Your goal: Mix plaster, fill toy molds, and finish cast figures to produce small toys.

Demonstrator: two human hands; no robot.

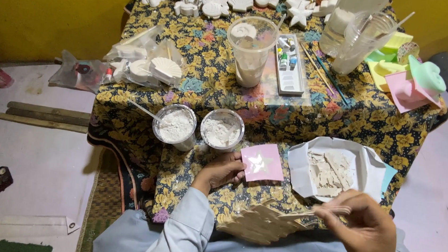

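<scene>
The left hand [224, 170] pressed fingertips on a pink square mould [262, 162] with a pale star-shaped hollow, lying on the floral cloth [205, 87]; the right hand [368, 228] pinched a thin stick [313, 212]

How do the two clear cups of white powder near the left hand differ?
The left cup has a stick standing in it and heaped, loose powder; the right cup has no stick, and its powder looks flatter and more caked. Both are clear, similar in size, upright and side by side on the floral cloth.
</scene>
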